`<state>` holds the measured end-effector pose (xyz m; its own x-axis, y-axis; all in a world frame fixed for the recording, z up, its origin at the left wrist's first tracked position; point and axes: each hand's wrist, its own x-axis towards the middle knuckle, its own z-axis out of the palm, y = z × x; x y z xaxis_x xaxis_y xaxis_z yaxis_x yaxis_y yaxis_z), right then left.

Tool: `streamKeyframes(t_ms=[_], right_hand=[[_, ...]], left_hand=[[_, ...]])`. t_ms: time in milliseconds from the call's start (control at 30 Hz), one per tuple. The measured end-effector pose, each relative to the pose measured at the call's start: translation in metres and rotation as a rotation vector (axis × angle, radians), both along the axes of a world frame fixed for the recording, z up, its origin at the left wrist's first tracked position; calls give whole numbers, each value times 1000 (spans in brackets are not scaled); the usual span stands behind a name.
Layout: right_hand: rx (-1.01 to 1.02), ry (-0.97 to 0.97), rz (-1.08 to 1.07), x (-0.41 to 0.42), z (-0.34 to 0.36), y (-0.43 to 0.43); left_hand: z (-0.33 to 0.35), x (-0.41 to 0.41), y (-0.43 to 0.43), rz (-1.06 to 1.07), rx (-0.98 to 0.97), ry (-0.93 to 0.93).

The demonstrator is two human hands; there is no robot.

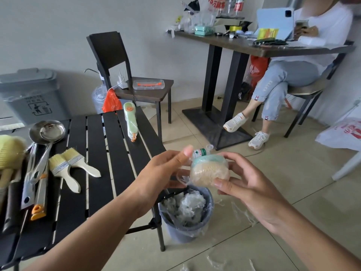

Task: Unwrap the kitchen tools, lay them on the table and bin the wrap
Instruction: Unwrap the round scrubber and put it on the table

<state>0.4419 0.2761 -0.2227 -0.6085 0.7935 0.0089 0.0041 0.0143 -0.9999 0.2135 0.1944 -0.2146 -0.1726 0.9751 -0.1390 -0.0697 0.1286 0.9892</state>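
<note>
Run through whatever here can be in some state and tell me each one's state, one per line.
Scrubber, still in wrap, held by right hand.
Wrap, pinched by left hand.
Small bin, open, holding crumpled wrap.
Large bin, lid shut.
Green tool, still wrapped, on table.
Brushes, unwrapped, on table.
Ladles, unwrapped, on table.

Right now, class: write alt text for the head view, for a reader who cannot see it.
The right hand grips a round scrubber, the left hand pinches its clear wrap, above a grey bin stuffed with wrap. To the left, ladles and two brushes lie on a black slatted table.
</note>
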Motion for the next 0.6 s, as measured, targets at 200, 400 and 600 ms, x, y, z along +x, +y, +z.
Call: streamKeyframes(t_ms=[200, 400, 600], right_hand=[[-159, 57, 77, -6, 0, -7], [-317, 138, 52, -13, 0, -7], [-335, 126, 108, -10, 4, 1]], left_hand=[[-4, 6, -1, 79, 123, 188], [-3, 6, 1, 218, 194, 326], [-5, 5, 0, 280, 238, 296]])
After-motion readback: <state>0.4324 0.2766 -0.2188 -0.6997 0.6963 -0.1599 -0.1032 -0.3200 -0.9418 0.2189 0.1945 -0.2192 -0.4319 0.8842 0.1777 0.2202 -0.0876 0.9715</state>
